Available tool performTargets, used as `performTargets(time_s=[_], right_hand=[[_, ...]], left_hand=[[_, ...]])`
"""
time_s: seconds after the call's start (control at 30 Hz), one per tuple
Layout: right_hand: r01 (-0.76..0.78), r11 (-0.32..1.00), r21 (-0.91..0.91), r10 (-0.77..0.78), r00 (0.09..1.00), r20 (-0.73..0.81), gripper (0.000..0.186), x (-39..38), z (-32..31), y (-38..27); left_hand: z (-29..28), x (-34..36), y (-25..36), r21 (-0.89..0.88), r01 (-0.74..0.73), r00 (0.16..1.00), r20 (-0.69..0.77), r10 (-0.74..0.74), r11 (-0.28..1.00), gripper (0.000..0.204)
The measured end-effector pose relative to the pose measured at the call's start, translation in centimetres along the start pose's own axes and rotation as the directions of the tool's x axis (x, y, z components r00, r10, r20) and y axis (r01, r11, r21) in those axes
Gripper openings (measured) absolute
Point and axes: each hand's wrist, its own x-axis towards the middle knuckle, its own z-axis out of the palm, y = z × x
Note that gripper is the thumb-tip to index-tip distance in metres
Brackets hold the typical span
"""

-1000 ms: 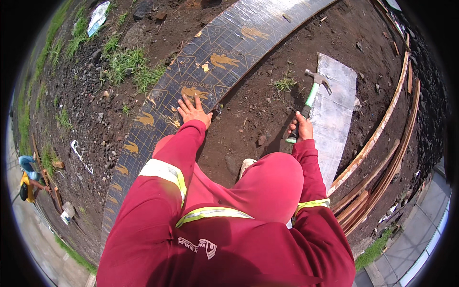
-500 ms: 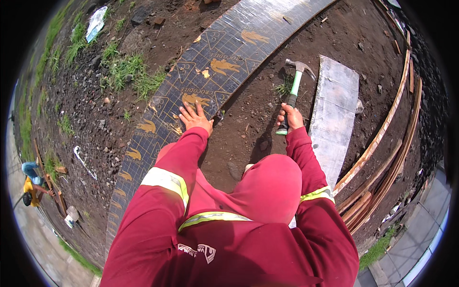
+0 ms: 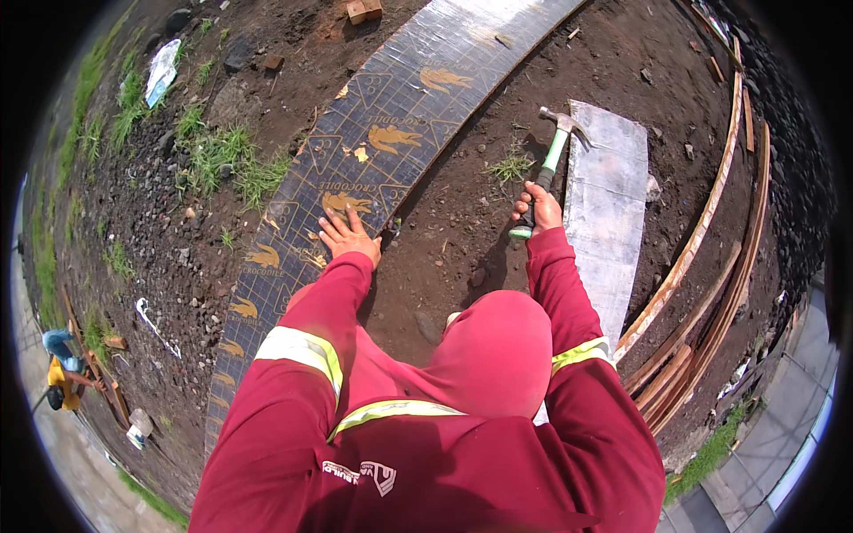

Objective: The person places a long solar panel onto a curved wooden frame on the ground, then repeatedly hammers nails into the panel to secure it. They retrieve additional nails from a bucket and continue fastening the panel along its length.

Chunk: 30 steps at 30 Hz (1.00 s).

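My left hand (image 3: 349, 238) lies flat with its fingers spread on a long dark board (image 3: 298, 213) that carries a printed grid and gold animal figures. The board bends through the view from the lower left to the top. In my right hand (image 3: 540, 211) is a claw hammer (image 3: 554, 153) with a pale green and black handle. Its metal head points away from me, raised over the soil and beside the edge of a grey, weathered panel (image 3: 606, 191). My fingers wrap round the lower grip, and the green butt end shows below them.
Long wooden strips (image 3: 711, 302) lie along the right side. Grass tufts (image 3: 233, 164), gravel and a pale crumpled sheet (image 3: 163, 73) are on the left. At the far left edge another person (image 3: 64, 369) bends near some timber. Small wooden blocks (image 3: 362, 11) sit at the top.
The hammer's head has tilted slightly to the right against my grip. My view has shifted a little, so the ground things sit further left. My left hand stays on the board.
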Motion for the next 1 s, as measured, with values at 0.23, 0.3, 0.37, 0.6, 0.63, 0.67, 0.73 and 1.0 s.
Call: performTargets(time_s=[0.23,0.3,0.37,0.6,0.63,0.67,0.73,1.0], right_hand=[[0.132,0.957,0.259,-0.086,0.98,-0.18,0.012,4.0,2.1,-4.7],[0.099,0.979,0.181,-0.062,0.977,-0.203,0.01,5.5,5.1,-3.2],[-0.068,0.997,0.043,0.071,0.995,-0.072,0.011,6.3,7.1,-2.1],[-0.172,0.97,-0.169,0.174,0.985,-0.004,0.009,5.0,5.2,-2.2],[-0.156,0.972,-0.177,0.157,0.988,-0.006,0.01,4.7,4.8,-2.0],[-0.148,0.973,-0.177,0.151,0.988,0.004,0.011,4.5,4.3,-1.7],[-0.121,0.988,-0.092,0.119,0.993,-0.023,0.011,4.3,3.3,-1.4],[0.256,0.903,0.344,-0.174,0.952,-0.252,0.012,6.5,1.8,-6.7]], left_hand=[[-0.2,-0.1,0.1,-0.003,0.002,1.0,0.005,-0.002,1.0,0.097],[-0.3,-0.1,0.1,-0.014,-0.001,1.0,0.014,0.001,1.0,0.096],[-0.3,-0.1,0.0,-0.014,-0.013,1.0,-0.002,0.013,1.0,0.096],[-0.3,-0.2,0.1,0.005,-0.01,1.0,-0.005,0.01,1.0,0.096],[-0.3,-0.3,0.1,-0.005,-0.012,1.0,-0.005,0.012,1.0,0.097],[-0.3,-0.3,0.1,0.002,-0.008,1.0,0.0,0.008,1.0,0.097],[-0.3,-0.3,0.1,0.0,-0.01,1.0,-0.003,0.01,1.0,0.097],[-0.3,-0.1,0.2,0.003,-0.005,1.0,0.013,0.005,1.0,0.098]])
